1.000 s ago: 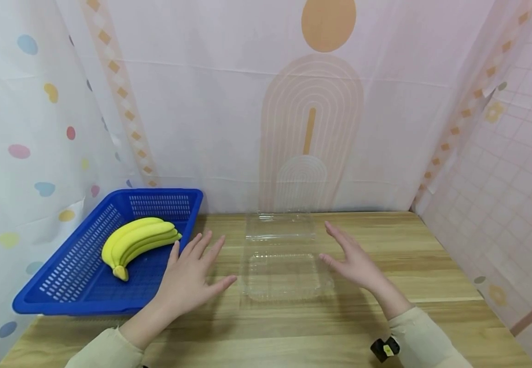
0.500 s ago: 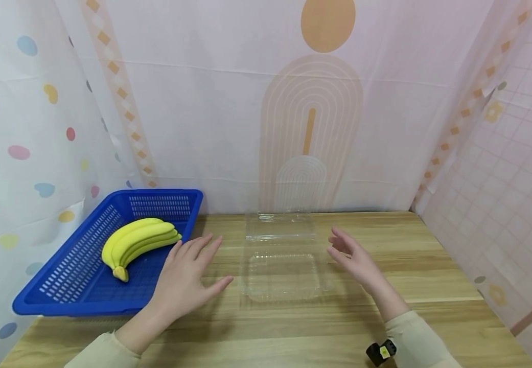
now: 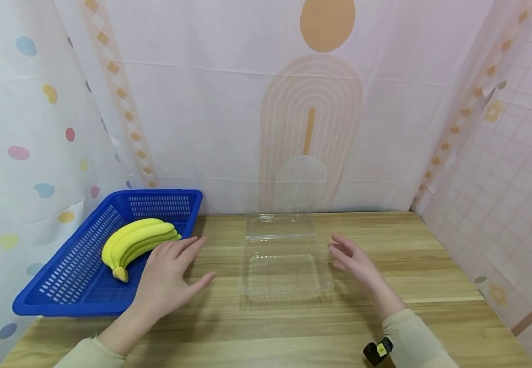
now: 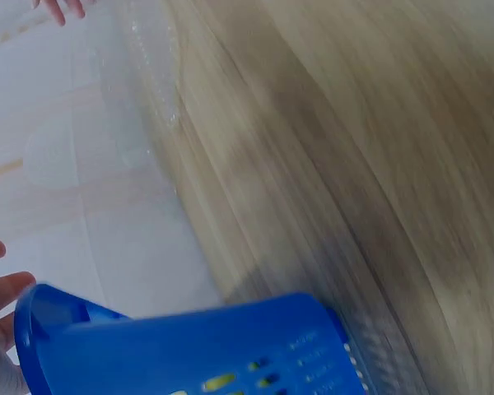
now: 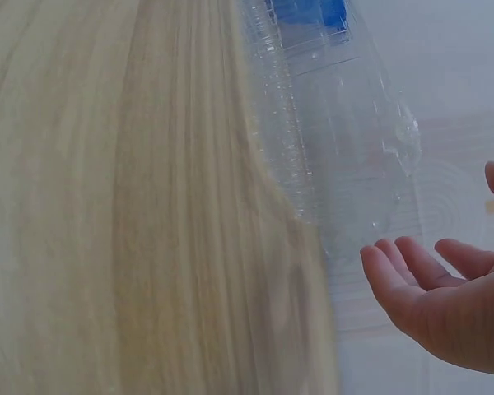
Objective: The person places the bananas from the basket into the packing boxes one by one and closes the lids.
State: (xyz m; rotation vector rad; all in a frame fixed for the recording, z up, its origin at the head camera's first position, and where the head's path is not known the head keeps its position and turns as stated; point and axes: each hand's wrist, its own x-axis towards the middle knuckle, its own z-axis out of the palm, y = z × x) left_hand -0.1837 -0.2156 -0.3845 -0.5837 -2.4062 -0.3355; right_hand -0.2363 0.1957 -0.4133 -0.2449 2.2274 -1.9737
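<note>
A bunch of yellow bananas [image 3: 137, 243] lies in a blue plastic basket [image 3: 72, 308] at the left of the table. My left hand [image 3: 166, 281] hovers over the basket's right side, close to the bananas, fingers spread loosely and holding nothing. A clear plastic clamshell box [image 3: 284, 276] stands in the middle with its lid raised at the back. Just right of the box is my right hand [image 3: 355, 260], its fingers relaxed and slightly bent, with nothing in them. In the right wrist view that hand [image 5: 445, 304] appears beside the clear box [image 5: 337, 140].
The wooden table [image 3: 293, 332] ends at a patterned cloth [image 3: 220, 128] hanging along the back. More cloth hangs at the left and right sides. A small black device [image 3: 377, 351] is at the right cuff.
My left hand has moved left, away from the box and closer to the bananas. The right hand's fingers have bent a little and drawn slightly down. Basket, bananas and box stay put.
</note>
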